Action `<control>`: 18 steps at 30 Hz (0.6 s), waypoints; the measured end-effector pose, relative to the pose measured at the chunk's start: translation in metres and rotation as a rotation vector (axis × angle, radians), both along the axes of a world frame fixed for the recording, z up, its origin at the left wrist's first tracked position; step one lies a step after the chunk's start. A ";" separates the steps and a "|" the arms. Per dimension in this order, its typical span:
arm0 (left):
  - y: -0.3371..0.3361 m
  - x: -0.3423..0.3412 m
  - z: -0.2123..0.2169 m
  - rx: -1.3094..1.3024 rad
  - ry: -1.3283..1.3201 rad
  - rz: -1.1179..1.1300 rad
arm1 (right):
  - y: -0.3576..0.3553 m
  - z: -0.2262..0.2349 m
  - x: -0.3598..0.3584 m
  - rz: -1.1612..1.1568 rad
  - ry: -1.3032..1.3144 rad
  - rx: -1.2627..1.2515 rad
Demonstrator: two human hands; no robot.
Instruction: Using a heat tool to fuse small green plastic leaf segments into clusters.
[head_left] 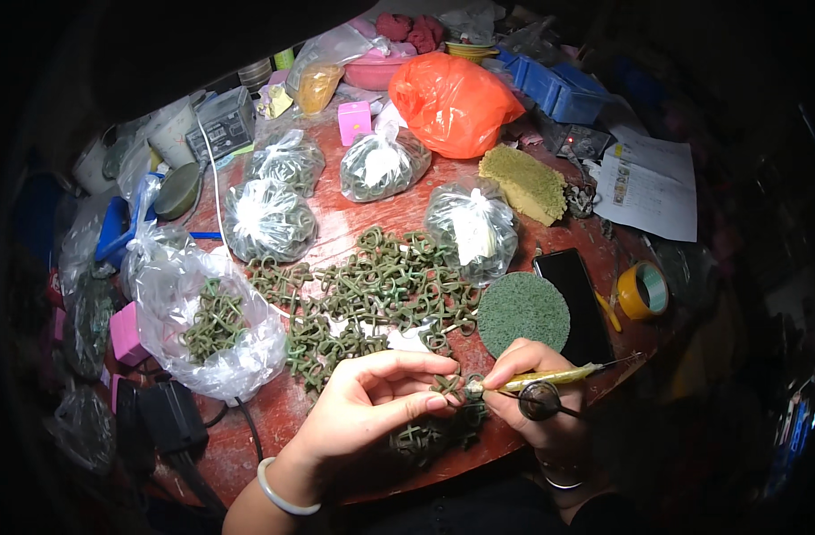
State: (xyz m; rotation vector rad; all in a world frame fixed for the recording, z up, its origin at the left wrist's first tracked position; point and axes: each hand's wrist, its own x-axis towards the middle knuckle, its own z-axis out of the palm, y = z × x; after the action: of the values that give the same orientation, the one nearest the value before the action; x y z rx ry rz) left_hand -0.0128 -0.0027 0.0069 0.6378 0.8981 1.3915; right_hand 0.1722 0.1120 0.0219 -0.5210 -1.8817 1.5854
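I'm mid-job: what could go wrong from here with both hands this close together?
The small green piece is pinched at the left hand's fingertips; if it slips, it may get lost in the similar pile.
The yellow tool in the right hand is near those fingertips, so a slip might catch them.
The green disc, just beyond the right hand, could get nudged.

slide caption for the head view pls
Left hand holding a small green piece, right hand a slim yellow tool, beside a heap of similar pieces.
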 end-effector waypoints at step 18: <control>0.001 -0.004 -0.004 0.034 -0.025 0.040 | 0.001 0.004 0.001 0.043 -0.093 -0.131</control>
State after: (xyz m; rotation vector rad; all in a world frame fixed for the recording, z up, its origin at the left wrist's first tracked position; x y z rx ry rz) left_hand -0.0167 -0.0014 0.0027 0.6296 0.8728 1.4506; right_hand 0.1736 0.1131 0.0256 -0.6245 -1.8766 1.7493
